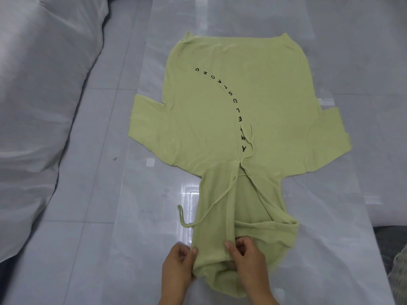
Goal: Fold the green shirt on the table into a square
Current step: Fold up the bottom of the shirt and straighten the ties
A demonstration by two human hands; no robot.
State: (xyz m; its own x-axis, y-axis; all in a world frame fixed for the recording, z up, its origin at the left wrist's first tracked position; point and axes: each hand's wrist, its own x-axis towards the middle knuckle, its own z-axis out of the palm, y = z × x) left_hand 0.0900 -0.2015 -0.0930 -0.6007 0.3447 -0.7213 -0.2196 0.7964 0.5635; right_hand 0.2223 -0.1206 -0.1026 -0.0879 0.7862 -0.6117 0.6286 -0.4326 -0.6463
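A light green hooded shirt (211,111) lies spread flat on the table (110,249), its hem far from me and its hood (246,216) nearest me. Black letters curve across its body. Both short sleeves stick out to the sides. A drawstring (182,216) trails off the hood's left side. My left hand (179,267) pinches the hood's near left edge. My right hand (248,258) grips the hood's centre seam close beside it.
A clear plastic sheet (341,238) covers the grey table under the shirt. A large pale grey bundle of cloth (39,106) fills the left side. A bit of netted fabric (398,274) shows at the right edge.
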